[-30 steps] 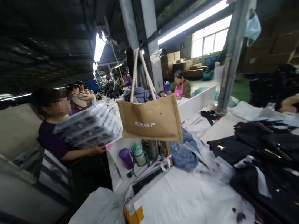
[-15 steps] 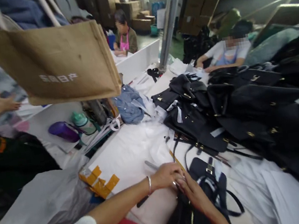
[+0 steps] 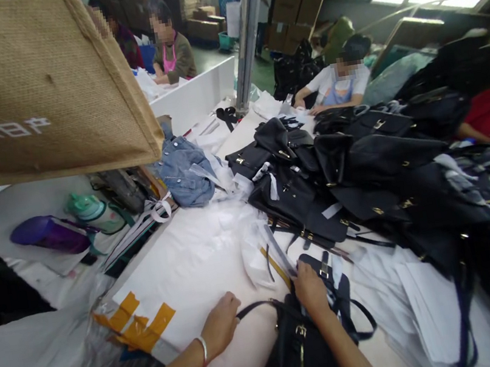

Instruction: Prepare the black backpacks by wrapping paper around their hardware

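A black bag (image 3: 281,350) with a gold zipper lies at the table's front edge. My left hand (image 3: 222,325), wearing a bracelet, is closed on the end of a thin black strap (image 3: 256,305) that runs to this bag. Beyond the bag my right hand (image 3: 309,287) is closed around the lower end of a translucent grey strip (image 3: 277,249). Beside that hand lies a black flap with a gold buckle (image 3: 323,270), and a yellow ruler-like strip (image 3: 275,268) is just left of it.
Black bags (image 3: 363,172) are heaped at the right, with white sheets (image 3: 433,302) before them. Left are a burlap bag (image 3: 74,86), denim cloth (image 3: 185,171), a purple bottle (image 3: 50,234) and a green bottle (image 3: 92,209). Orange tape (image 3: 144,327) covers a table corner. Several people sit beyond.
My hands, together before, have moved apart: the left to the left with the strap, the right onto the grey strip. The view has shifted right, and the burlap bag appears larger.
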`<state>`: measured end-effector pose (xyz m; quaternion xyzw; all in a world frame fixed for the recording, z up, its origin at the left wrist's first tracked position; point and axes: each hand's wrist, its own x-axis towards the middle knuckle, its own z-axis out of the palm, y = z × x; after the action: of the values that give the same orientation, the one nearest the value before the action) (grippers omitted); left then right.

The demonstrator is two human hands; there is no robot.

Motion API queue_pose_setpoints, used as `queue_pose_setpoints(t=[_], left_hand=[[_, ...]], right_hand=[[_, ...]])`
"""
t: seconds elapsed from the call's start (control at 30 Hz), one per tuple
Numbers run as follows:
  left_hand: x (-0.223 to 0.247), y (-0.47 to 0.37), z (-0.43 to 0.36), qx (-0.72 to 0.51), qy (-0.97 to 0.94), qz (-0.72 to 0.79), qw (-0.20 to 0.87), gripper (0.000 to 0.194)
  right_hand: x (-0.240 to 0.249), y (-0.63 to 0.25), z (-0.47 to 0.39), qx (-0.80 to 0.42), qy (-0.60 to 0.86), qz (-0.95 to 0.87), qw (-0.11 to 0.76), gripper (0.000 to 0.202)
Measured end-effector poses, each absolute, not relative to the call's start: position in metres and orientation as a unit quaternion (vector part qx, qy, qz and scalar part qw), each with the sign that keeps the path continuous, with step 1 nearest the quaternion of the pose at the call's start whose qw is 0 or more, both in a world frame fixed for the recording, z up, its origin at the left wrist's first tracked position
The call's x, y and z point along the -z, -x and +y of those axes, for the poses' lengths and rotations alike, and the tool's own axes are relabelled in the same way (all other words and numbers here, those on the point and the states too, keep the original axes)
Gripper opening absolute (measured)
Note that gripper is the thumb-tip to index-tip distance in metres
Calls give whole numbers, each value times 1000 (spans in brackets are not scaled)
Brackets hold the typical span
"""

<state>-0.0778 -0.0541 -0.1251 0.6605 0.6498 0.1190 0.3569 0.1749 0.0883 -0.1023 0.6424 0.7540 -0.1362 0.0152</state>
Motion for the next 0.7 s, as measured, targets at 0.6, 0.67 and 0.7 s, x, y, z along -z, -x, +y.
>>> queue_pose_setpoints(t=[0.6, 0.67, 0.7], left_hand=[[130, 72, 60, -165, -642, 660, 353, 12], [136, 79, 61, -183, -629, 664, 361, 16], [137, 82, 61, -194, -622, 665, 365, 18]], right_hand=[[88, -129, 45, 234, -558, 794, -59, 40], [96, -119, 44, 245, -549, 796, -75, 59], [102, -112, 43, 261, -561, 782, -80, 63]])
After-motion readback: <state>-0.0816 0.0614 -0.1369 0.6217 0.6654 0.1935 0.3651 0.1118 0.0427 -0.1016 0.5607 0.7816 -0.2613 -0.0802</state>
